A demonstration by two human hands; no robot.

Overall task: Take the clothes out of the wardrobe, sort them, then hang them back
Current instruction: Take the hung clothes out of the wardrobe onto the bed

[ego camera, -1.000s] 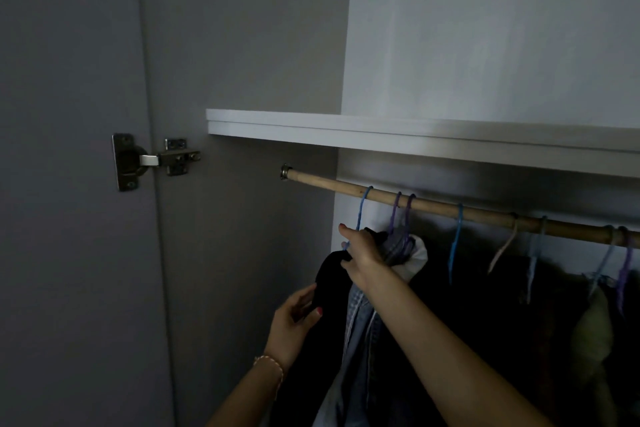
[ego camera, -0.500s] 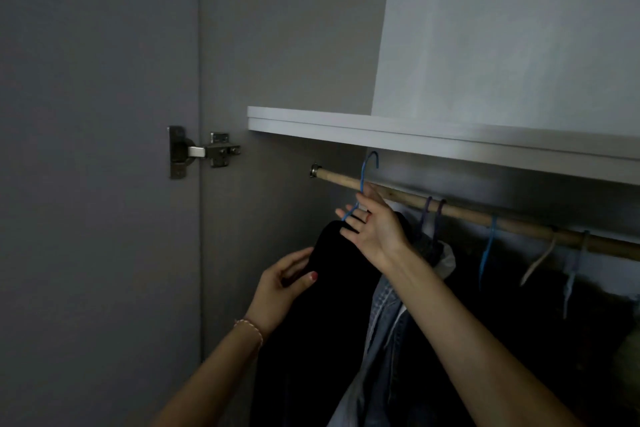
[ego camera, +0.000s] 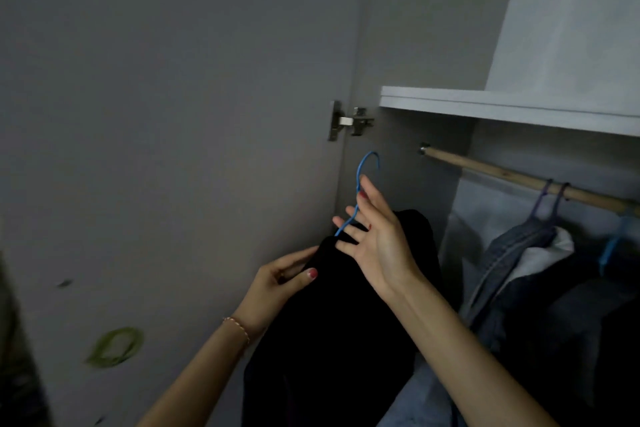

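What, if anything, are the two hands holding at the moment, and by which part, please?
The right hand holds the blue hanger by its neck, between the fingers. The left hand grips the black garment on it at the left shoulder.

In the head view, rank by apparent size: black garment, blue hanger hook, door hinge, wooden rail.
1. black garment
2. wooden rail, only partly in frame
3. blue hanger hook and door hinge: look alike, so unranked; the hanger is nearer the camera.
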